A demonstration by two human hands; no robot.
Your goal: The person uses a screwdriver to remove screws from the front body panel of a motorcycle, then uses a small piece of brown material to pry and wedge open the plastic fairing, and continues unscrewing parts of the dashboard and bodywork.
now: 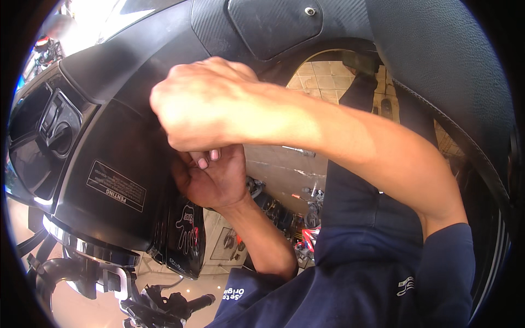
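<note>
Taking the seat [437, 60] as your landmark, the black panel [104, 139] you are working beside lies well to its left, and both your hands are between the two, much nearer the panel. Your right hand [203, 104] is curled into a loose fist across the panel's seat-facing side; your left hand [216, 172] is just below it, palm turned up and cupped, its fingers partly hidden. Whether either hand grips anything, you cannot tell from here. The panel looks like thin moulded plastic, so expect it to be stiff, fairly light for its size and a bit slippery across its smooth face (the face with the printed label [116, 186], farther from the seat than your hands). Its edges and any hidden tabs would probably be the fragile part. Best hold it along the margin facing the seat, fingers spread and palm supporting from below, rather than pinching one corner.
</note>
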